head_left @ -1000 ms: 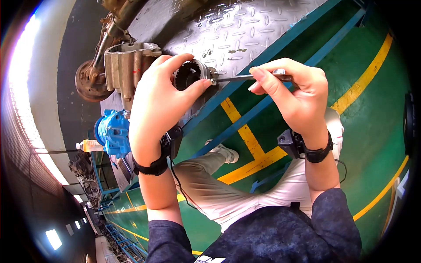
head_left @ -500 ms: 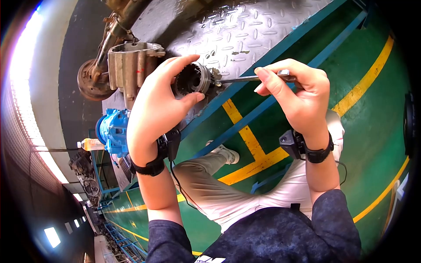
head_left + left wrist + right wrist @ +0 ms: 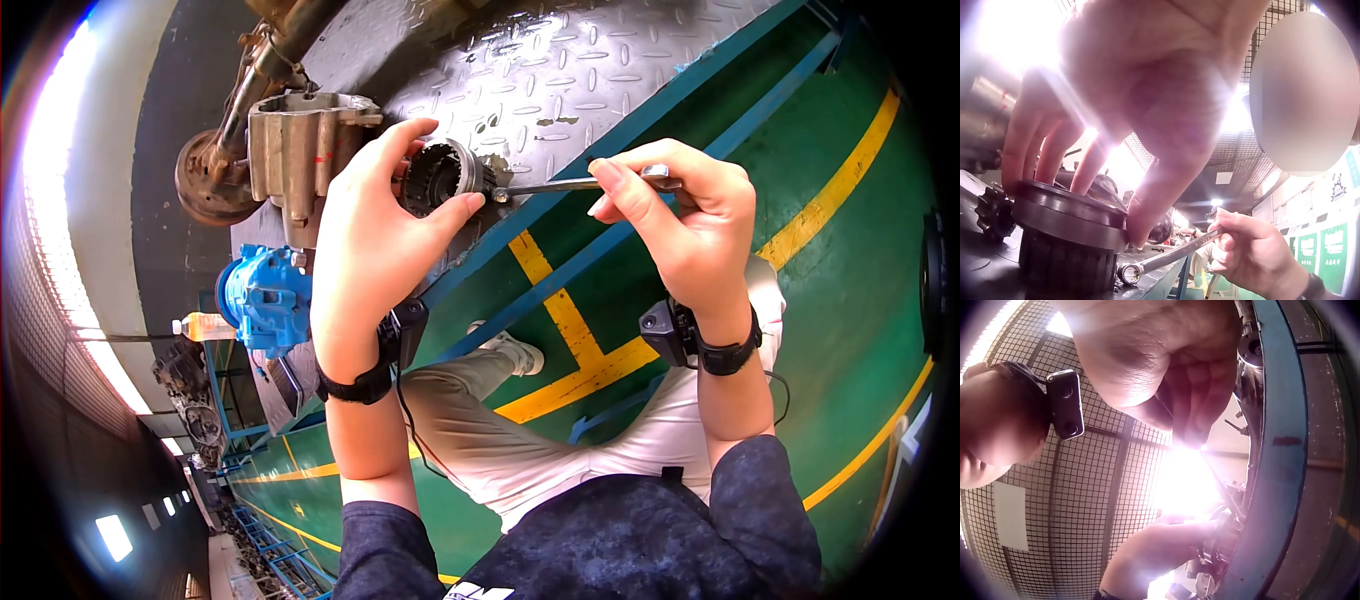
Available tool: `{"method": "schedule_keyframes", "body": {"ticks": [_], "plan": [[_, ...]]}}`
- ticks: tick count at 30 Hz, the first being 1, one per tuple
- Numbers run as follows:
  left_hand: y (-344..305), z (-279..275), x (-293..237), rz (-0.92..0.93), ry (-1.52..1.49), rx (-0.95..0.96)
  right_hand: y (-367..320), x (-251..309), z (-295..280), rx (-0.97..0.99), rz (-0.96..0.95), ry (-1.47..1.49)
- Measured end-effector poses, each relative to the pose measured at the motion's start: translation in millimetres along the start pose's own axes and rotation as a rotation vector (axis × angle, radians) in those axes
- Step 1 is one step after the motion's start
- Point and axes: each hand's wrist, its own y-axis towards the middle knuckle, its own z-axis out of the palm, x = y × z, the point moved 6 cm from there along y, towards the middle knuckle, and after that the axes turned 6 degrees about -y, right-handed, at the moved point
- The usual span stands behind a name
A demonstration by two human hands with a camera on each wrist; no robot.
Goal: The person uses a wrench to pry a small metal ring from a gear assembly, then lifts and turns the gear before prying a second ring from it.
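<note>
Spanning the toothed drum (image 3: 1066, 219) on the bench (image 3: 600, 75), the left hand (image 3: 368, 225) curls round its rim. The right hand (image 3: 692, 215) pinches a wrench (image 3: 552, 186), long axis pointing left toward the drum; ring end (image 3: 1129, 273) beside it, contact unclear through glare.

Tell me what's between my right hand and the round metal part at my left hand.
A wrench: your right hand holds one end, and its ring end sits close beside the metal part. The head and left wrist views show this.
</note>
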Motion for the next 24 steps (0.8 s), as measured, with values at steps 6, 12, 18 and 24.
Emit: {"method": "schedule_keyframes", "body": {"ticks": [6,12,18,24], "plan": [[-0.8,-0.2,-0.2,0.006,-0.065,0.040,-0.8,-1.5,0.7,-0.003,0.013,0.007],[-0.5,-0.5,0.2,0.012,-0.132,0.100,-1.7,-0.8,1.6,-0.004,0.014,0.010],[1.1,-2.3,-3.1,0.007,-0.190,0.168,-1.5,0.2,1.7,0.007,0.019,0.016],[3.2,-0.3,-4.4,0.021,-0.218,0.204,-1.3,-0.6,3.7,0.029,0.002,0.022]]}}
